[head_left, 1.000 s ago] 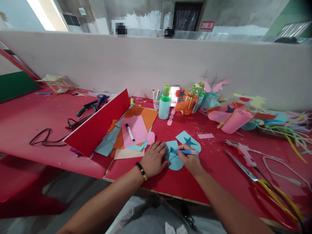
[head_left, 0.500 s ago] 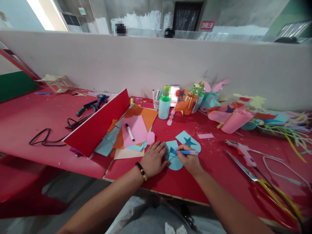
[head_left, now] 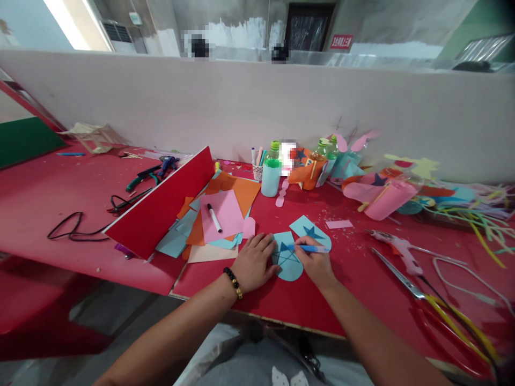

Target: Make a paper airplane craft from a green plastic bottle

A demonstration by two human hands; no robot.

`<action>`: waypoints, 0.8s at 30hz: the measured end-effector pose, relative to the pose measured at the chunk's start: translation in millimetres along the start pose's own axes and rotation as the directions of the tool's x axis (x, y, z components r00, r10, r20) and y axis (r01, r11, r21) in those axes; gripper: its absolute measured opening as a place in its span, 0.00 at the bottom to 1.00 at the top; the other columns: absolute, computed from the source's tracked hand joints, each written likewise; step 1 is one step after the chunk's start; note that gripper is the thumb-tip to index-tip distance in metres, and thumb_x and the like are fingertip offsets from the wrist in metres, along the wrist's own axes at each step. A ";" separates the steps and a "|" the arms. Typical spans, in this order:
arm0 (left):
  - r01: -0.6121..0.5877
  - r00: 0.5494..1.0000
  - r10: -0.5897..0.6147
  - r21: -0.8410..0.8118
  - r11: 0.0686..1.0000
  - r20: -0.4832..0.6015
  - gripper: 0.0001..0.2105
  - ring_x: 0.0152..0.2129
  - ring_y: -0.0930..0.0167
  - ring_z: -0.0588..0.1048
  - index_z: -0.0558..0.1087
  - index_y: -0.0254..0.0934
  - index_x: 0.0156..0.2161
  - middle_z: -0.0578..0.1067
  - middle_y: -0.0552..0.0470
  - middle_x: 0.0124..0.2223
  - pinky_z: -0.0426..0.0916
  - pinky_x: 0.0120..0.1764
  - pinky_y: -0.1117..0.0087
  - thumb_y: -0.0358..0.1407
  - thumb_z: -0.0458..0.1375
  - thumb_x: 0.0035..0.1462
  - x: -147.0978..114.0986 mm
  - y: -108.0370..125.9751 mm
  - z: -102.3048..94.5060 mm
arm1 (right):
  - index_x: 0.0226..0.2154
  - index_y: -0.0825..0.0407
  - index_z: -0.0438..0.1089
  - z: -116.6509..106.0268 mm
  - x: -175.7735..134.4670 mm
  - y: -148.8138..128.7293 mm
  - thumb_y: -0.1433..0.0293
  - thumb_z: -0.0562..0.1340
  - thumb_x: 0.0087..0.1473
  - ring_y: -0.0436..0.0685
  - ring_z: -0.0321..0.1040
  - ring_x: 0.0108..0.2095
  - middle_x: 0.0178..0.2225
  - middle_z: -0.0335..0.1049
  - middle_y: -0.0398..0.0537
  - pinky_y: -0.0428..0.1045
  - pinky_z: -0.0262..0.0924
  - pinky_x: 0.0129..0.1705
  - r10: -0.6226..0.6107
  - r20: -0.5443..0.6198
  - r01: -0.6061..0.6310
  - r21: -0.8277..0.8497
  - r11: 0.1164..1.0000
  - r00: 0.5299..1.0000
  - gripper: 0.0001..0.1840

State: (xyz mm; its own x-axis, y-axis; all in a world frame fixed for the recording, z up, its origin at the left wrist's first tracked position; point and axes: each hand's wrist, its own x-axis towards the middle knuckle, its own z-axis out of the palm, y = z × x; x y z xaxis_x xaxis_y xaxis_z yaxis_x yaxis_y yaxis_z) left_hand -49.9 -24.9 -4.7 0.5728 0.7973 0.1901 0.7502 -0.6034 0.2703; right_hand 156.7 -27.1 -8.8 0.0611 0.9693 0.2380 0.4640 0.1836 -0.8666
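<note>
"Marker (head_left: pixel 321 249) in which hand?"

"It's pinched in my right hand (head_left: pixel 317 267), its tip end at the drawn star (head_left: pixel 284 248) on the rounded blue paper (head_left: pixel 290 273)."

"And the other one?"

"My left hand (head_left: pixel 254 261) lies flat and released, its fingertips and thumb on that paper's left edge. A second blue piece (head_left: pixel 302 223) lies just beyond."

The cutouts (head_left: pixel 293 272) are matt paper, the blue marker (head_left: pixel 316 249) plastic, scissor blades (head_left: pixel 403 278) shiny metal.
</note>
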 end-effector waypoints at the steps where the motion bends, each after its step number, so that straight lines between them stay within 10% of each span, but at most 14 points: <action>1: -0.001 1.000 0.001 0.000 1.000 -0.002 0.29 0.62 0.59 0.55 0.61 0.38 0.60 0.60 0.48 0.64 0.50 0.62 0.54 0.48 0.58 0.57 0.0 0.0 0.0 | 0.27 0.51 0.67 0.0 0.1 -0.6 0.67 0.60 0.51 0.50 0.57 0.22 0.20 0.62 0.40 0.45 0.54 0.25 0.006 0.002 -0.006 -0.001 1.000 1.000 0.05; 24: 0.001 1.000 -0.001 0.021 1.000 -0.023 0.29 0.62 0.59 0.55 0.61 0.39 0.61 0.59 0.47 0.65 0.50 0.62 0.55 0.51 0.54 0.58 1.6 0.8 0.3 | 0.29 0.51 0.66 -1.3 -2.4 -1.7 0.66 0.58 0.55 0.50 0.56 0.23 0.23 0.62 0.40 0.45 0.53 0.25 -0.114 0.117 0.113 0.013 0.994 0.987 0.06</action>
State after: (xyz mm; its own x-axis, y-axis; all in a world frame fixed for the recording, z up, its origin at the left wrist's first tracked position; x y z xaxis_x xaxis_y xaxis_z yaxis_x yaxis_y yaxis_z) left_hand -48.3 -24.1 -4.5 0.5645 0.7979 0.2114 0.7577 -0.6025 0.2508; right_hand 156.9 -30.0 -7.3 -0.0962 0.9546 0.2818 0.4561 0.2940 -0.8400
